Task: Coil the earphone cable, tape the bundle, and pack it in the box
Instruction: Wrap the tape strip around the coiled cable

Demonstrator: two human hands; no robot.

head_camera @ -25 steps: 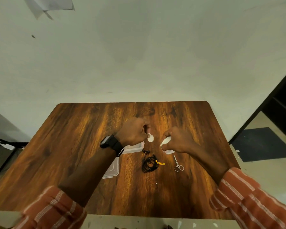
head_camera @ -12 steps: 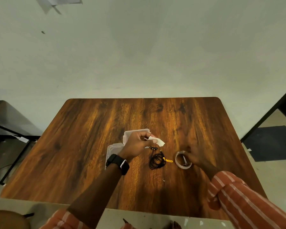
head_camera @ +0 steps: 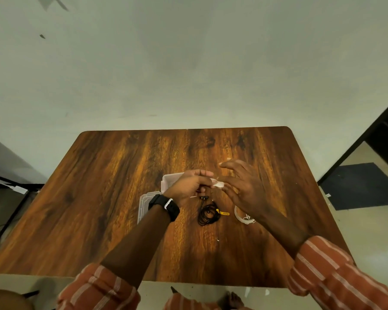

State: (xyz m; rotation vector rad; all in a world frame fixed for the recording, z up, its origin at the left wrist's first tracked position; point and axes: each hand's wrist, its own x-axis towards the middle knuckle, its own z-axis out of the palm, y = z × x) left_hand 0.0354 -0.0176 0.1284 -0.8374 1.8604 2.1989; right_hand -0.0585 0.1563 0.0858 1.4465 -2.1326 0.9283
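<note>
The earphone cable [head_camera: 207, 214] lies coiled on the bench [head_camera: 112, 198] (untaped, unboxed), the left hand [head_camera: 189, 186] pinching a tape strip [head_camera: 218, 183], the right hand [head_camera: 241, 186] with fingers spread open beside it.

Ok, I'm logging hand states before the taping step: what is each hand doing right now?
Left hand: pinching a piece of tape.
Right hand: open, fingers spread, holding nothing, close beside the tape.

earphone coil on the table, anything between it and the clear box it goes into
Only the left hand, pinching a tape piece, hangs over the gap between the earphone coil and the clear box. No object visibly lies on the table between them.
</note>
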